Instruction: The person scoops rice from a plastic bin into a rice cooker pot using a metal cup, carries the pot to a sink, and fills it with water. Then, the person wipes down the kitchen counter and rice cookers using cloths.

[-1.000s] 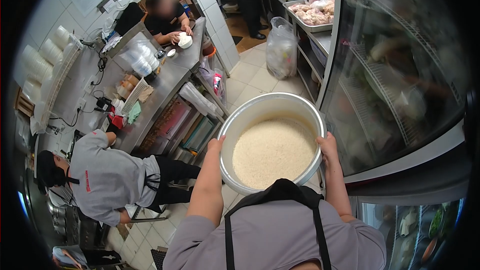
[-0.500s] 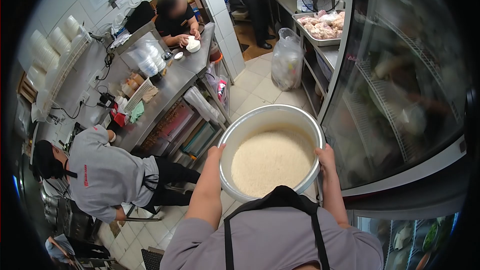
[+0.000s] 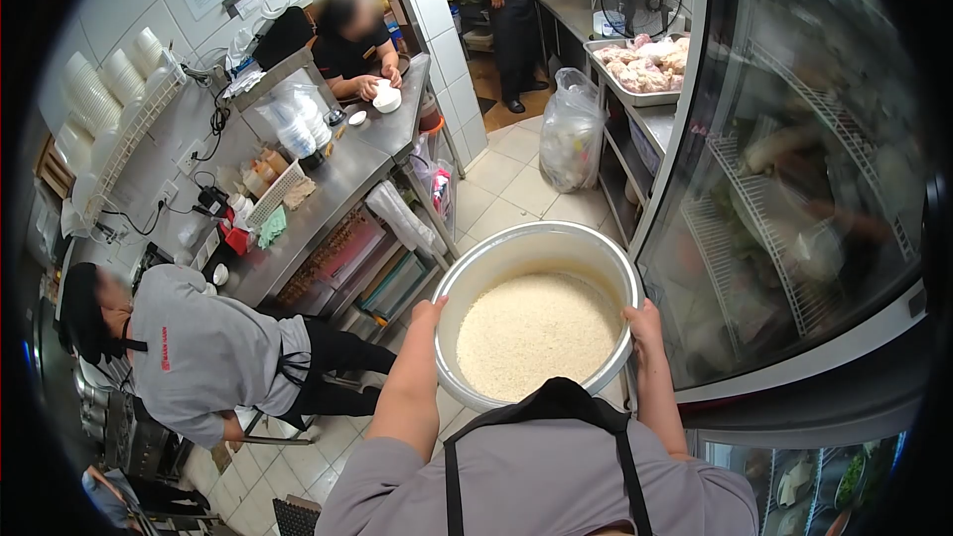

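A large round metal pot is held out in front of my body, its mouth facing up. Pale grains that look like uncooked rice cover its bottom in a thick layer. My left hand is closed on the pot's left rim. On the opposite side, my right hand grips the right rim. The undersides of both grips are hidden by the pot. A black apron bib overlaps the near edge of the pot.
A glass-door fridge stands close on my right. Ahead, a filled plastic bag sits on the floor beside a shelf bearing a tray of raw meat. A co-worker in grey stands left at the steel counter; others work farther back.
The pot sits slightly lower in view, still in both my hands. The co-worker in black at the back has turned and shows more of the body. The white bowl at the counter has shifted slightly.
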The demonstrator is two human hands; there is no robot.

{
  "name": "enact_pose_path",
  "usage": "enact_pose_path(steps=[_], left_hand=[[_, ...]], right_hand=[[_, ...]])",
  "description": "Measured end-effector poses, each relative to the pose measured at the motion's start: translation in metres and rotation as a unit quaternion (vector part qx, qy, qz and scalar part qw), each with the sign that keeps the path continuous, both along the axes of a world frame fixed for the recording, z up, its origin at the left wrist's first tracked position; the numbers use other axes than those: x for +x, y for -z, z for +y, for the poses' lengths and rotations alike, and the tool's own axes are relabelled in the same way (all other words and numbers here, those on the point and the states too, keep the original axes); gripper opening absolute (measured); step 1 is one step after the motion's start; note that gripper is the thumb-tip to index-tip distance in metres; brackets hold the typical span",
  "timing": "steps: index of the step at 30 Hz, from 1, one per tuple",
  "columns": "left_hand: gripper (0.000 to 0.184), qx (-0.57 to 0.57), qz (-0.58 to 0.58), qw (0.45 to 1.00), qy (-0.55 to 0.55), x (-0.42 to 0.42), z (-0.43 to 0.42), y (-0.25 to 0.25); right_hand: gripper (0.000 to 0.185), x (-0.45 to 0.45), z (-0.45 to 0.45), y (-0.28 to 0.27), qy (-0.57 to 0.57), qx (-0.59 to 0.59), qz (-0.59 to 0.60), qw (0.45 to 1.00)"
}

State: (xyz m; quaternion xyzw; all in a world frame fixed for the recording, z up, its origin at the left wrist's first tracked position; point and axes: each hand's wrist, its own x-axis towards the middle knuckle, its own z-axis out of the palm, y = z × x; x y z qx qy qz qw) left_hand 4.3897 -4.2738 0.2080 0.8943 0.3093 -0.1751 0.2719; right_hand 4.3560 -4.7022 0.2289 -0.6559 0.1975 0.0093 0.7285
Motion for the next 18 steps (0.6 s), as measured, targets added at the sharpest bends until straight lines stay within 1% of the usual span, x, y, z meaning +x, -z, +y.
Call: enact_pose_path(steps=[4,7,12,18], left_hand=[[0.075,0.002,-0.006,1.000,0.004,0.003,0.003,0.006],[0.067,0.020,-0.015,1.000,-0.008,0.004,0.002,0.009],[0.066,0.021,-0.018,1.000,-0.002,0.006,0.002,0.009],[0.066,0.013,-0.019,1.000,0.000,0.007,0.000,0.008]], right_hand=[[0.036,0.002,0.000,0.002,0.002,0.002,0.000,1.000],[0.036,0.001,0.000,0.000,0.011,-0.005,0.009,1.000],[0.035,-0.002,0.003,-0.011,0.024,-0.014,0.019,0.999],[0.036,0.001,0.001,-0.005,0.019,-0.011,0.018,1.000]])
